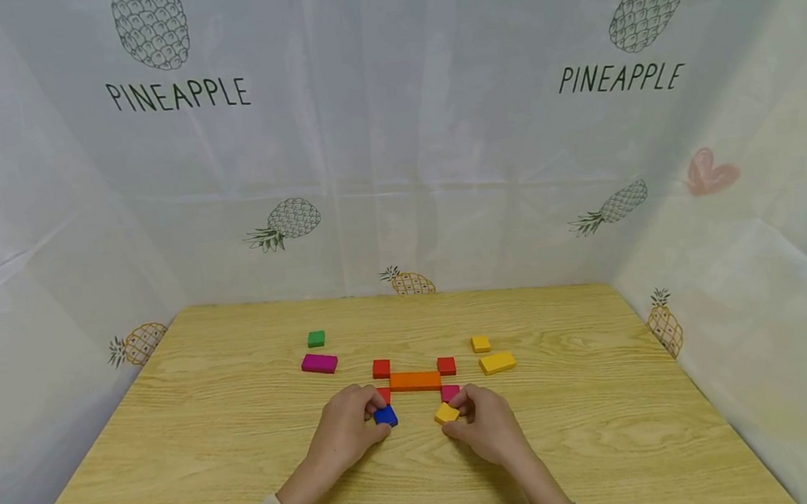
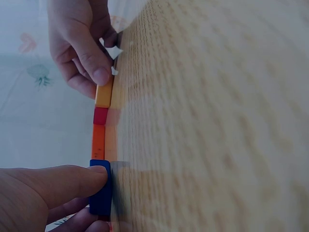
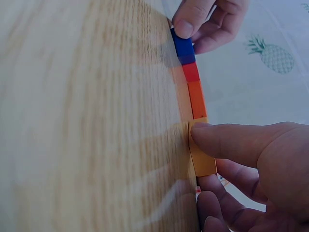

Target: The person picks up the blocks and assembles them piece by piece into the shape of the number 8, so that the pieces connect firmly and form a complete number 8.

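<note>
My left hand pinches a blue block between thumb and fingers, low at the wooden table. Just beyond it lies a red block, partly covered by my fingers. On the other side my right hand pinches a yellow block, near a crimson block. Between the two sides lies a long orange block. Two more red blocks sit at its far corners, one at left and one at right. In the right wrist view the thumb presses the near face of the yellow block.
Back left on the table lie a green block and a longer magenta block. To the right are a small yellow block and a longer yellow block. A pineapple-print sheet hangs behind the table's far edge.
</note>
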Demonstrator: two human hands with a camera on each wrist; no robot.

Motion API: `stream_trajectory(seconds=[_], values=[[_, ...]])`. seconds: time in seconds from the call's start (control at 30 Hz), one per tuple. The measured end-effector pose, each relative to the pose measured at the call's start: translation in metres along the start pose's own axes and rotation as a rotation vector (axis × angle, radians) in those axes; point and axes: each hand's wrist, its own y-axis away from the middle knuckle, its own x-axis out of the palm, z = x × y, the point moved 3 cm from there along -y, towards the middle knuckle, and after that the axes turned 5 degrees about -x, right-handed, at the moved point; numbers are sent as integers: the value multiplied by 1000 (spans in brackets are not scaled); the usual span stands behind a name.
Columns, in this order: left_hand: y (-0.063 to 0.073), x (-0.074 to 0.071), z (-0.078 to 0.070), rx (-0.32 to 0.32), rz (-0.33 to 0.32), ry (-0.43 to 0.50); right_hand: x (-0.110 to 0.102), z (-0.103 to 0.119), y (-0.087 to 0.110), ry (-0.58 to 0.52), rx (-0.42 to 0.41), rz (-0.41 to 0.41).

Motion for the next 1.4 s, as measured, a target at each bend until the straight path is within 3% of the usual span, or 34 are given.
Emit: stream_trajectory(seconds=[1.4], values=[[1,-1,0,-15,2,9,0,0,0,12,-1,0]])
